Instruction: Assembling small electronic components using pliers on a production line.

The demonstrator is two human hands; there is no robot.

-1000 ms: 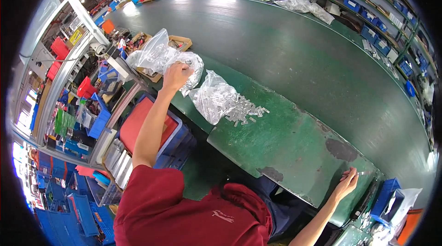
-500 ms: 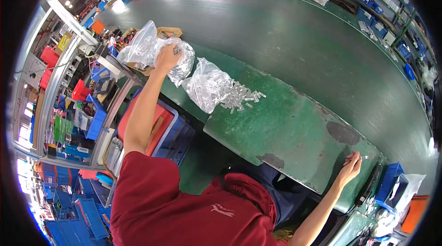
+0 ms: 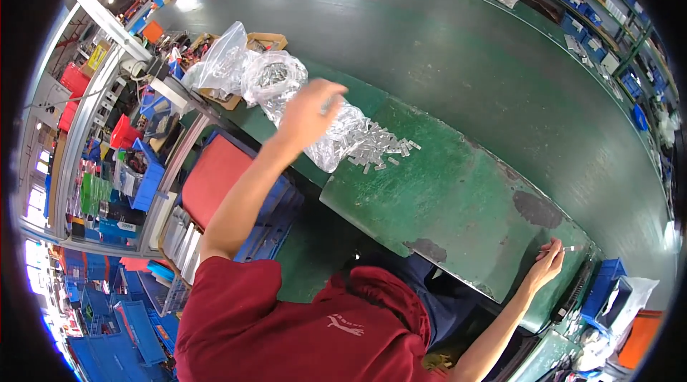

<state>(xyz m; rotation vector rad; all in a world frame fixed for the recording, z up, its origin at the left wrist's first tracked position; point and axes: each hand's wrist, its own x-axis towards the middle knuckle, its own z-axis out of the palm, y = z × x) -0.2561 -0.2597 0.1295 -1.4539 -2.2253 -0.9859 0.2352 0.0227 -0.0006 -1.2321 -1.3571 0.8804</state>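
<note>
My left hand (image 3: 310, 117) is raised over a clear plastic bag, blurred, with its fingers curled together. Whatever they hold is too small and smeared to name. Small clear rectangular pieces (image 3: 386, 144) spill from that bag (image 3: 328, 157) onto the green bench. Just left of the hand stands an open clear bag (image 3: 275, 71) of small silvery parts. At the bench's right end, my right hand (image 3: 549, 259) pinches a small thin silvery piece (image 3: 569, 248) whose end sticks out past the fingertips.
A green conveyor belt (image 3: 429, 31) curves behind the bench (image 3: 444, 189). A black strip-shaped object (image 3: 575, 287) and a blue bin (image 3: 603, 287) sit beside my right hand. On the left are a red-topped stack of blue crates (image 3: 215, 174), a metal-framed rack and a cardboard box (image 3: 268, 40).
My left hand has come out of the bag of silvery parts and moved right, over the bag of clear pieces. The right hand stays nearly in place, still pinching the thin piece.
</note>
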